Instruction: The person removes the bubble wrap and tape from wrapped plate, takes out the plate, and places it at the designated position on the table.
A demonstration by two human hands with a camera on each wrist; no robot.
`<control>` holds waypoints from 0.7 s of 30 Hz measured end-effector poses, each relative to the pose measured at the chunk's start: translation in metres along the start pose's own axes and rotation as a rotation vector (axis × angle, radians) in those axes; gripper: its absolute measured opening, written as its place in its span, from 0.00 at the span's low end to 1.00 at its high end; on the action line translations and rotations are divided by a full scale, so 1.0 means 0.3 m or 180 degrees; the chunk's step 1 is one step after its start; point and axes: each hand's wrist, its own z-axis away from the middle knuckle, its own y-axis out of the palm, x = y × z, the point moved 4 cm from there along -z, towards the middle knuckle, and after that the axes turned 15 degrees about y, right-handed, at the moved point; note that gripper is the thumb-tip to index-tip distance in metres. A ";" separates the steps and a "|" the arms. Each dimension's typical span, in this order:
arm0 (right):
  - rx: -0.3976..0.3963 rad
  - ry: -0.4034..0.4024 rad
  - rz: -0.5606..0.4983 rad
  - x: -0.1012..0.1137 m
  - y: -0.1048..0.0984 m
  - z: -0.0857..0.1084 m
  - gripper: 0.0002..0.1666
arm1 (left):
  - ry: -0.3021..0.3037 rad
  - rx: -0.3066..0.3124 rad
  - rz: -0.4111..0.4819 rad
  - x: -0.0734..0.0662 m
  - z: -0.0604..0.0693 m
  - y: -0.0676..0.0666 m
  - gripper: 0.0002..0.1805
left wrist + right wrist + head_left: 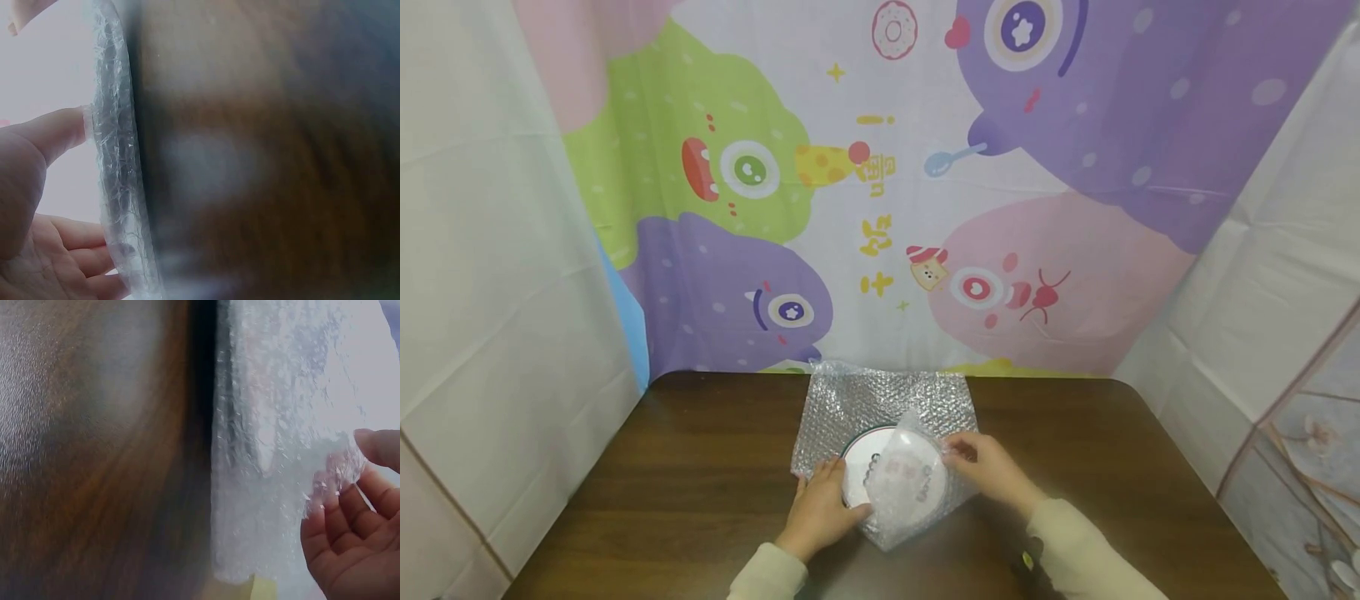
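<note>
A round white plate (859,467) with a dark rim and printed figures lies on a sheet of clear bubble wrap (887,396). One flap of the wrap is folded over the plate's middle and right. My left hand (823,508) rests at the plate's left edge, its thumb on the folded flap; in the left wrist view its thumb (59,132) touches the wrap's edge. At the plate's right, my right hand (992,471) pinches a piece of bubble wrap. The right wrist view shows that wrap (281,487) between thumb and fingers.
Everything lies on a dark brown wooden table (700,467). Behind its far edge hangs a cloth with cartoon monsters (887,192), and pale cloth walls (497,250) stand at both sides. A small yellow patch (264,589) shows low in the right wrist view.
</note>
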 end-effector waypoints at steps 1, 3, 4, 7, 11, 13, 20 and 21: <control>0.0022 0.0000 -0.0049 0.000 -0.008 0.003 0.13 | -0.0001 0.0003 -0.0003 0.000 0.000 -0.001 0.48; 0.0059 -0.0005 -0.0155 0.000 -0.024 0.010 0.13 | -0.0003 0.0009 -0.0004 0.000 0.000 -0.001 0.48; 0.0095 0.0001 -0.0223 -0.002 -0.032 0.014 0.12 | -0.0004 0.0011 -0.0004 0.000 0.000 -0.001 0.48; 0.0202 0.0039 -0.0408 -0.010 -0.049 0.025 0.12 | 0.0003 0.0009 -0.0010 -0.001 -0.001 -0.002 0.49; 0.0338 0.0009 -0.0524 -0.020 -0.067 0.045 0.11 | 0.0000 0.0001 -0.0016 -0.004 -0.001 -0.005 0.49; 0.0389 -0.0038 -0.0556 -0.025 -0.076 0.057 0.10 | -0.0007 0.0003 -0.0007 -0.005 -0.001 -0.007 0.49; 0.0496 -0.0185 -0.0527 -0.042 -0.095 0.085 0.09 | -0.0017 0.0011 0.0003 -0.002 -0.004 -0.005 0.49; 0.0497 -0.0223 -0.0500 -0.045 -0.097 0.087 0.09 | -0.0019 0.0008 0.0004 -0.002 -0.004 -0.005 0.49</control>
